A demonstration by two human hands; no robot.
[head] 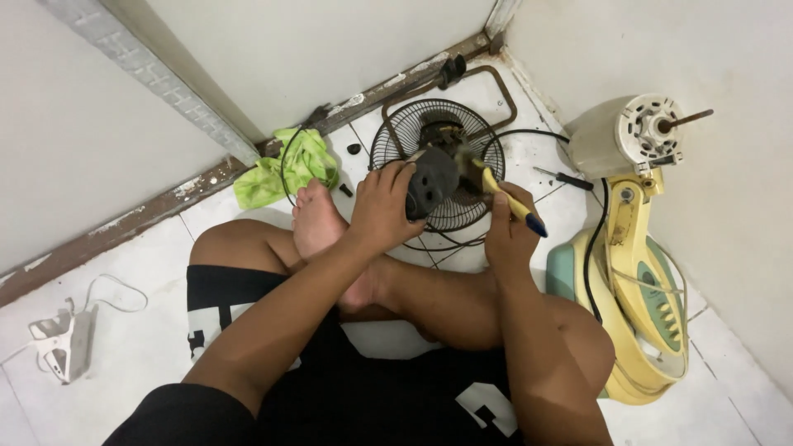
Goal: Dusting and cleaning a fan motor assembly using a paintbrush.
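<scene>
The dark fan motor housing was held above the round black fan grille, which lay flat on the white tiled floor. Your left hand gripped the housing, fingers wrapped closed around its left side. Your right hand was closed on a yellow-handled brush, its bristles touching the housing's right side. Right of the grille stood a yellow-green fan stand, with a screwdriver lying between them. Left of the grille lay a green cloth beside your bare foot.
</scene>
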